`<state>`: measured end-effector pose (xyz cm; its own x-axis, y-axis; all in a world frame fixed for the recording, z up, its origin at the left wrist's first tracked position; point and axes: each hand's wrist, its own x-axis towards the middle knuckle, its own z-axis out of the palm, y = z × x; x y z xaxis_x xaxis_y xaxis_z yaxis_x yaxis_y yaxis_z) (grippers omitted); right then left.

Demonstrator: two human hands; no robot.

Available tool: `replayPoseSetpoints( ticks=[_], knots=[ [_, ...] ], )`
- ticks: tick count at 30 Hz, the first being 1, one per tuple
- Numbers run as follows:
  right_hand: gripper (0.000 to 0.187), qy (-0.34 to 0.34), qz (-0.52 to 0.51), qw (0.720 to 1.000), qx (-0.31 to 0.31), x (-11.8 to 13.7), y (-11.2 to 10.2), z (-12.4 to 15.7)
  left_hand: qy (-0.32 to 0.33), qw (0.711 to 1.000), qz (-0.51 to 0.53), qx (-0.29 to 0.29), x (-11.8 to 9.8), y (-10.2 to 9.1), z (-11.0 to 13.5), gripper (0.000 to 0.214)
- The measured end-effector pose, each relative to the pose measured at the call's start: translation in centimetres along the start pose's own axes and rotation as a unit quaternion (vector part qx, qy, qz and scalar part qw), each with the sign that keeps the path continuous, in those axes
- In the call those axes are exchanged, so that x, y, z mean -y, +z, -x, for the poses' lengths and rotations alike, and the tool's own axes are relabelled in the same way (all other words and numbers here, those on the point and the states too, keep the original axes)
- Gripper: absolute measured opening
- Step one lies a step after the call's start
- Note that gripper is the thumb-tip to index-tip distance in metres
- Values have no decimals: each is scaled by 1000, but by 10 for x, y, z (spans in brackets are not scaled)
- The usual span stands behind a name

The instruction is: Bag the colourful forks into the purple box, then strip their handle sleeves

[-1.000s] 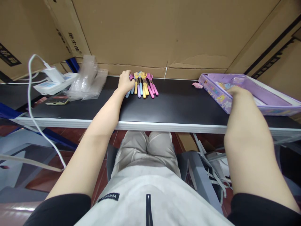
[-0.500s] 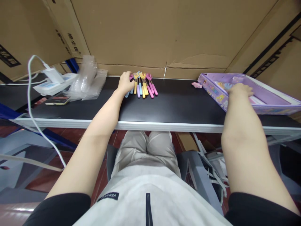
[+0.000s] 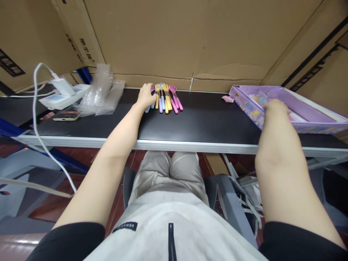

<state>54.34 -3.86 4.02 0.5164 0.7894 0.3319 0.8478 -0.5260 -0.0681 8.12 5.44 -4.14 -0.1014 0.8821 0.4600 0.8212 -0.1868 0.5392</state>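
Our right hand (image 3: 276, 107) dips lower into the two-o'clock box (image 3: 248, 105), we can tell neither grip, and our eleven-o'clock left hand (image 3: 146, 95), slipping, could scatter the forks (image 3: 163, 103).

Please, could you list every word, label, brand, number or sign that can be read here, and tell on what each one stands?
"VERSE", on the black label of the pale garment; its ending is unclear.
Left cardboard: dark printed characters, too blurred or cut off to quote surely.
Right cardboard: dark print, unreadable.
Purple box: colourful lettering, too small to read.
No number is readable.
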Motion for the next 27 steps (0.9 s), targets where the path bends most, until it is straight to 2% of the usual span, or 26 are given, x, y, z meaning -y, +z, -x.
replayPoseSetpoints(
  ticks=[5,9,11,14,17,20,24,27],
  knots=[
    [72,37,-42,998,-6,-2,6,-7,5,1000,6,12,0,-2,0,64],
    [64,122,-100,987,16,4,8,-23,-2,1000,1,13,-4,-3,2,63],
    [54,116,-121,986,-18,8,7,-27,3,1000,-1,12,-4,-2,1,61],
    [48,-11,-108,991,-85,17,2,-19,28,1000,6,0,2,3,-4,57],
    [50,-179,-45,978,-94,41,-7,3,65,997,27,-12,9,11,-11,52],
    [52,-300,-16,951,-68,84,-14,27,96,994,47,-7,10,15,-14,46],
    [52,-399,-29,916,-40,151,-14,55,117,989,87,18,0,9,-8,43],
    [46,-425,-54,904,-14,186,-9,76,121,984,125,48,-11,3,1,45]
  ],
)
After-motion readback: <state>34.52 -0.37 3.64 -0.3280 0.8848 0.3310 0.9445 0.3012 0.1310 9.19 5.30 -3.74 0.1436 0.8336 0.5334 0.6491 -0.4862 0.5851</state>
